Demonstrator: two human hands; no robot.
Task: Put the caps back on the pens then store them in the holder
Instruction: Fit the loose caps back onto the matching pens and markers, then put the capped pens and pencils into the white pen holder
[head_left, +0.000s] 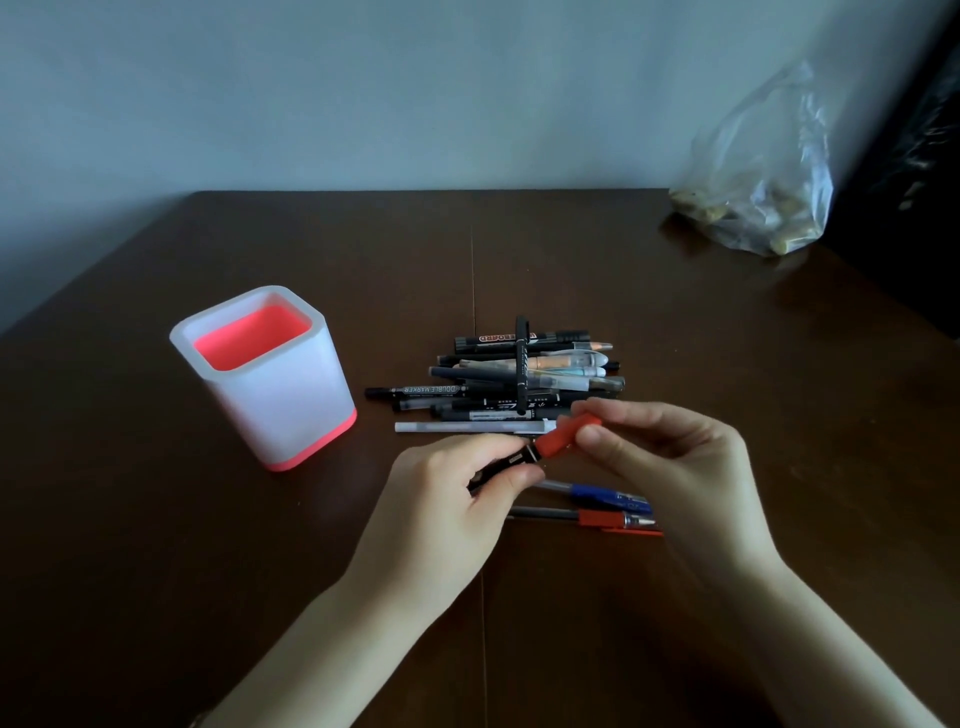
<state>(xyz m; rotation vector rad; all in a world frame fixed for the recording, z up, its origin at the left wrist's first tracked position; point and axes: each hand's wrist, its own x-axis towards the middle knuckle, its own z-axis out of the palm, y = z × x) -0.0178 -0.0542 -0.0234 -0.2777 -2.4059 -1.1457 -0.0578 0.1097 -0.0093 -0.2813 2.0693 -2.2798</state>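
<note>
Head view: clutter first. Just beyond the fingers sits a pile of pens (519, 376), mostly lying left-right, with one black pen crossed over the top. A white pen (467, 427) lies at the pile's near edge, right behind the left knuckles. Under the hands, on the near side of the right fingers, lie a blue pen (608, 496) and a red pen (602, 518), both flat on the table (675, 322) and partly hidden by the hands. The holder (265, 374) stands upright, well left of the left fingers, with nothing between them. A plastic bag (763, 176) sits far back, beyond the right hand.

The marker (511, 461) is held above the table between both hands.
- The left hand (457, 493) has thumb and fingers curled round the black barrel.
- The right hand (670, 457) has its fingertips clamped on the red cap (563, 435).
- The cap's open end meets the barrel collar — can't tell if it is fully seated.

The long axis runs from the left fingers up and right to the right fingertips, capped end pointing right and slightly away.
</note>
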